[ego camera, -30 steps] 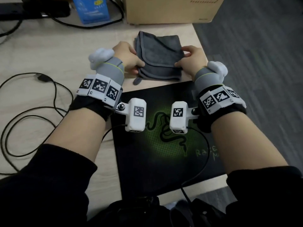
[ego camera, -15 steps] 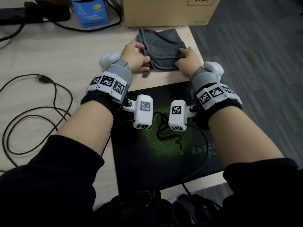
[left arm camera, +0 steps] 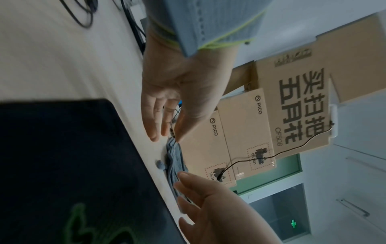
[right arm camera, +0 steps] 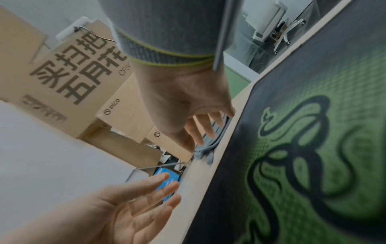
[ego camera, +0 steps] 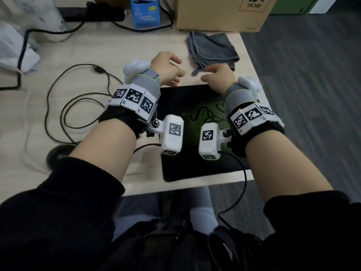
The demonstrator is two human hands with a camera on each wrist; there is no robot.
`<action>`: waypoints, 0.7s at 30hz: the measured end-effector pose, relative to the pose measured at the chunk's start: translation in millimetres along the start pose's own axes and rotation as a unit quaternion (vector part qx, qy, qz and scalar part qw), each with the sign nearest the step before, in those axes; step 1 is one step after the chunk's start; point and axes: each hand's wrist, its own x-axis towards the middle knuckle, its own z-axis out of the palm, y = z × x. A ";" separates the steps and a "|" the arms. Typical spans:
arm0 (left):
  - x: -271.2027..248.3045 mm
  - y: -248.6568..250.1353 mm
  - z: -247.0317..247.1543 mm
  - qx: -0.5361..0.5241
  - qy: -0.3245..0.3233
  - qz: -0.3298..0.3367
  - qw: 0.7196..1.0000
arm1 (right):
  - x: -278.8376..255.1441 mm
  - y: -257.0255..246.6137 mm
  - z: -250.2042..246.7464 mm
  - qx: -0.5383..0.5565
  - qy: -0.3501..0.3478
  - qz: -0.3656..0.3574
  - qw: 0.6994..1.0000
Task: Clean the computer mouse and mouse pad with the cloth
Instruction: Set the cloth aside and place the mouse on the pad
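Both hands off the cloth (ego camera: 213,48): left hand (ego camera: 166,68) hovers w/ fingers loosely spread, holding nothing; right hand (ego camera: 219,76) likewise, fingertips just at the cloth's near edge. Mouse pad (ego camera: 195,153) lies under the wrists, behind the fingers. Risk: a careless swipe could shove the folded cloth off the desk edge just right of the right fingertips; also a dark blurred shape near the left sleeve, prob. the mouse, could get knocked.

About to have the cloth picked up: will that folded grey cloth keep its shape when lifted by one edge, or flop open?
The cloth will probably flop: its layered edges already sag unevenly in the head view. It looks light, soft fabric lying flat on the desk, so a push should bunch it rather than slide it whole. Its small loop may snag.
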 end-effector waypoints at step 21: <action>-159.7 -119.7 -155.1 0.311 0.097 -0.089 0.941 | -190.5 -74.1 152.8 -0.122 -0.268 -0.239 0.925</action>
